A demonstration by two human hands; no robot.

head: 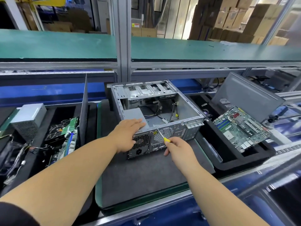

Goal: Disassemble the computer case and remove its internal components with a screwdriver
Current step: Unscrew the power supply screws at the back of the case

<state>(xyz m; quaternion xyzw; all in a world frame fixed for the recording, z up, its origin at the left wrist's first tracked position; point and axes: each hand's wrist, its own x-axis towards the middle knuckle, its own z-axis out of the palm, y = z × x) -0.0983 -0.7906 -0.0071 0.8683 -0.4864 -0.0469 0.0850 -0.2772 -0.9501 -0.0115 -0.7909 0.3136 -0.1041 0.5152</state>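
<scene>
On the dark grey mat (146,173) at the middle of the bench lies the computer case (187,110), open side up, its rear panel facing the person. Inside, at the near left corner, sits the grey power supply (132,114); loose cables (172,111) trail across the bare case floor beyond it. The left hand (128,136) rests flat on the power supply, fingers straight and together, thumb down over the rear grille. The right hand (177,148) pinches the yellow-handled screwdriver (163,137), whose shaft slants up and left to the top edge of the rear panel, just right of the power supply.

Left of the mat, a black foam tray (53,111) holds another power supply unit (28,119), circuit boards (69,136) and tangled wires, with an upright grey panel (83,108) standing between tray and mat. Right of the mat, a second foam tray (244,162) carries a motherboard (241,128) tilted against a leaning side cover (247,93). Bare mat stretches from the rear panel to the bench's near edge. A green shelf (65,44) overhangs behind the case.
</scene>
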